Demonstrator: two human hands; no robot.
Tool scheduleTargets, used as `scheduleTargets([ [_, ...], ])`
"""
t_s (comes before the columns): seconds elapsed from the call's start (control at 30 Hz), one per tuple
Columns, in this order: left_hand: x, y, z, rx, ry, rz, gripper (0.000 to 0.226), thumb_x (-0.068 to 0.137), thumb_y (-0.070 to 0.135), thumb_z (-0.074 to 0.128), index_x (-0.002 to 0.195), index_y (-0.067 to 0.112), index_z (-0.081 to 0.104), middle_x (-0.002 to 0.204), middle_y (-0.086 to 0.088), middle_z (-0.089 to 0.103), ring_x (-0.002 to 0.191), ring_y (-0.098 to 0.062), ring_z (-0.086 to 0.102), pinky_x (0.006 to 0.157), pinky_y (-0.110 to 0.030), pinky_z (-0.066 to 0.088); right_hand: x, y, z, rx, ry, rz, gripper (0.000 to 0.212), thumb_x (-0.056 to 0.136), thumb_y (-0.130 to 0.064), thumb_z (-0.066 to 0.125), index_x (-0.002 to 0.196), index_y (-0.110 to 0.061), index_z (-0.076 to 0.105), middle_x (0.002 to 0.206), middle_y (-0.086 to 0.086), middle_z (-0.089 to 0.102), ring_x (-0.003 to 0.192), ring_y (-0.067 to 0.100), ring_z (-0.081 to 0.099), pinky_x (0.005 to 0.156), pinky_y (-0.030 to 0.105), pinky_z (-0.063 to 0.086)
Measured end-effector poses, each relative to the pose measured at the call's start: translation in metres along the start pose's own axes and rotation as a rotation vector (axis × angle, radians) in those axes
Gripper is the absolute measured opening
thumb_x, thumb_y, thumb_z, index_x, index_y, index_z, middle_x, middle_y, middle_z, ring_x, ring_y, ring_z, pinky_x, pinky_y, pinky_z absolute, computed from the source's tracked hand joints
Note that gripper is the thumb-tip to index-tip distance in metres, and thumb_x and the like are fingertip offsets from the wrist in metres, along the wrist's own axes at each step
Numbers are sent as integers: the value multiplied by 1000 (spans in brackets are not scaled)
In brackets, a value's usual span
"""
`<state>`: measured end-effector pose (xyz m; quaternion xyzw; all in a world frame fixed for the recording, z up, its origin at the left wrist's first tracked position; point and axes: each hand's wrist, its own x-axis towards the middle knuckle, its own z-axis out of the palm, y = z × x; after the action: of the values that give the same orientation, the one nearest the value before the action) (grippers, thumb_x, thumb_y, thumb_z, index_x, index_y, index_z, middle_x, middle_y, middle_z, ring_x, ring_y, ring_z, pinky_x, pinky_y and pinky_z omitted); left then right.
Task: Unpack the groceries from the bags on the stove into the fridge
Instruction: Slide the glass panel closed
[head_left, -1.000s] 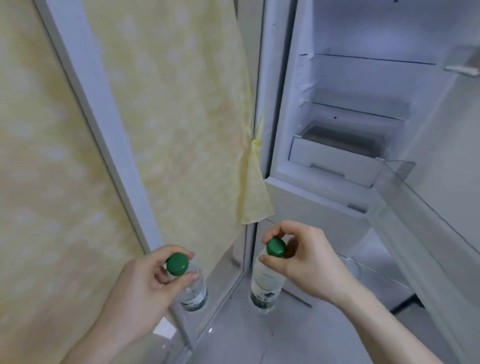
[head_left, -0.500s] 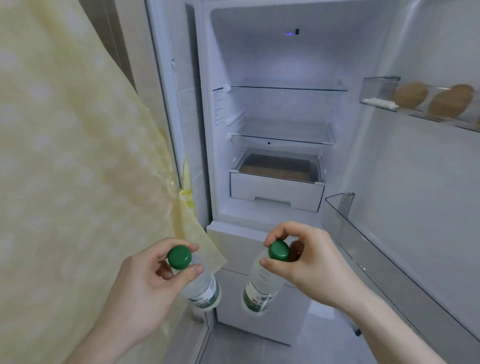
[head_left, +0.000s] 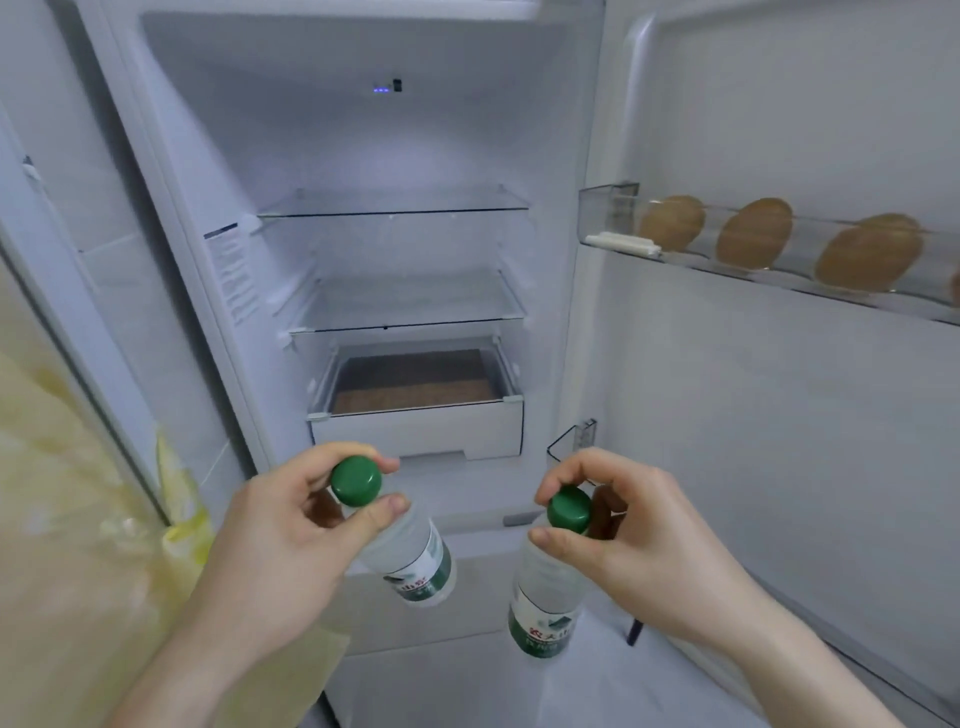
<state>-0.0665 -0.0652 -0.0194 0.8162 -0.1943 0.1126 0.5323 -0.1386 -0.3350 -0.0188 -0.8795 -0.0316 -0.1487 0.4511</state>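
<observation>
I hold two clear water bottles with green caps and green-white labels in front of the open fridge (head_left: 171, 218). My left hand (head_left: 275, 535) pinches the neck of the left bottle (head_left: 415, 556) just under its cap. My right hand (head_left: 639, 540) pinches the neck of the right bottle (head_left: 540, 603) the same way. Both bottles hang downward below the fridge compartment, over the closed lower drawer front. Two glass shelves (head_left: 395, 208) and a white drawer (head_left: 415, 431) with a brown bottom sit inside.
The fridge door (head_left: 779, 441) stands open on the right. Its upper door bin (head_left: 613, 218) holds three brown round items (head_left: 753, 234). A lower door bin's rim (head_left: 571, 441) shows beside my right hand. A yellow patterned cloth (head_left: 62, 519) hangs at the left.
The view has swung right and up from the yellow cloth to face the fridge interior. Both hands keep their grip on the bottles and have come closer to the fridge.
</observation>
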Motion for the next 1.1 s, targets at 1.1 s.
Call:
scheduleTargets([
  [1.1,165,47,117,-374,-357,370,20,83,39,83,97,28,74,87,4,73,56,-18,44,54,-42,49,29,-35,-74,221,478,-50,64,55,-68,89,89,-17,74,89,16,70,72,21,59,64,28,49],
])
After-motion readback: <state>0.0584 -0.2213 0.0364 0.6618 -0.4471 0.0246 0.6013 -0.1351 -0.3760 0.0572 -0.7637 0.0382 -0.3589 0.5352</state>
